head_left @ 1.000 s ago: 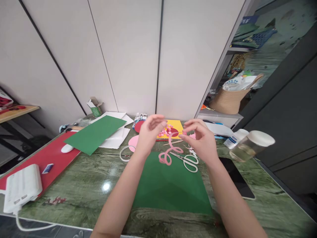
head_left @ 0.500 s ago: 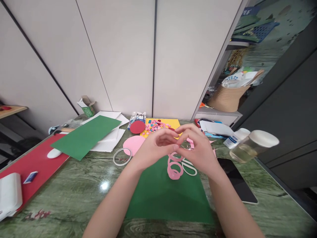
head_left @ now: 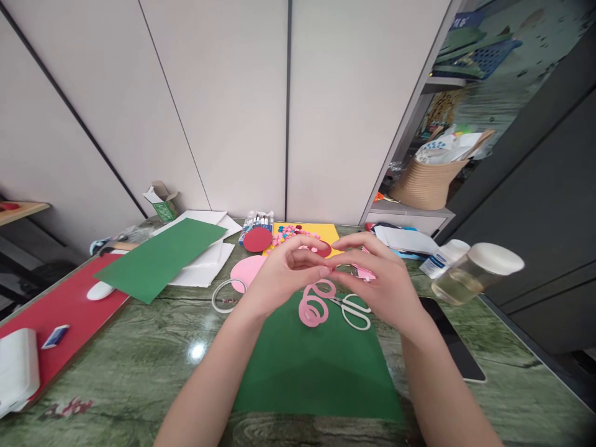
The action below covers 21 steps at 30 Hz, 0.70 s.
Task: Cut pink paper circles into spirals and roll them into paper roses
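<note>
While the fingertips of the left hand (head_left: 285, 273) and right hand (head_left: 384, 279) meet in the head view, both seemingly pinching one end of the pink strip (head_left: 303, 309), its loose loops hang at their six o'clock over the green sheet (head_left: 316, 372). To wind well, likely use light, even tension, keeping loops clear of the scissors (head_left: 354, 308) at four o'clock.

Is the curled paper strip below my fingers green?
No, the curled paper strip is pink, showing up against the green sheet beneath.
</note>
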### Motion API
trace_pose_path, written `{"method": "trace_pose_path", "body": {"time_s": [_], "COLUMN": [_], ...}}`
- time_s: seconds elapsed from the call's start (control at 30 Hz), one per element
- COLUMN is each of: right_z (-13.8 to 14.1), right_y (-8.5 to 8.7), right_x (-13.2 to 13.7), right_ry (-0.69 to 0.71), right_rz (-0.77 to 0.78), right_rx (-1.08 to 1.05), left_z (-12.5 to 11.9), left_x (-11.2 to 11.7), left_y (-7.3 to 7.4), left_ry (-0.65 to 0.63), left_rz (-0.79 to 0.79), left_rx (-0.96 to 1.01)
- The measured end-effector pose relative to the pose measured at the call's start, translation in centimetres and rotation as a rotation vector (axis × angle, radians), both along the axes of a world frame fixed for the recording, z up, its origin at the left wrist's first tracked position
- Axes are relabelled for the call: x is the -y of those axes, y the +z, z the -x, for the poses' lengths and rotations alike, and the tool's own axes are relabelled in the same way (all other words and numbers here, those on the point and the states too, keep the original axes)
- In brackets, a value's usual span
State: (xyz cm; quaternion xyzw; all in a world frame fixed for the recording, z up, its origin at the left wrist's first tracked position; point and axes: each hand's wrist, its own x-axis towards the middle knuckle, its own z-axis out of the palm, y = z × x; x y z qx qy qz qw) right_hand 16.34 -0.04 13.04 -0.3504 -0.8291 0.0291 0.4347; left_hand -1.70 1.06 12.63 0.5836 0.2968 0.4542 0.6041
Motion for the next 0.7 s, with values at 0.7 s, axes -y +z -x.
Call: {"method": "trace_pose_path", "body": {"time_s": [0.7], "right_z": [0.57], "right_y": [-0.21], "right_x": [-0.06], "right_ry": [-0.051], "right_rz": [-0.08], "right_rx": [-0.034], "left_z": [-0.86], "left_x": [0.57], "left_y": [-0.1], "left_ry": [0.071], "left_rz": [-0.008], "left_rx": [0.063]}}
